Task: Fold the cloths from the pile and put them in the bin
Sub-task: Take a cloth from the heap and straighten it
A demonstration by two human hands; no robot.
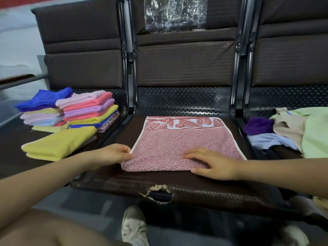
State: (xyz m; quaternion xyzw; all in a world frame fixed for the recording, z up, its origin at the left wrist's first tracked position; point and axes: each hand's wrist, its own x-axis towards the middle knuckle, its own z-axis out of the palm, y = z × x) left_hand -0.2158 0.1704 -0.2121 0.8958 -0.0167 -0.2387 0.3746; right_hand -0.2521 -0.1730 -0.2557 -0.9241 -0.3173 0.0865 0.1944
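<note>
Centre frame, the pink terry towel with a leaf-patterned border (pixel 184 144) lies on the brown seat, left hand (pixel 113 153) pinching its near-left corner, apparently to lift a fold, while the right hand (pixel 211 166) presses flat-fingered, likely anchoring it.

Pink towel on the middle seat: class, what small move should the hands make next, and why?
Probably fold the pink towel left to right. The left hand pinches its left edge, the right hand lies flat on it, and it is wider than the folded cloth stacks.
</note>
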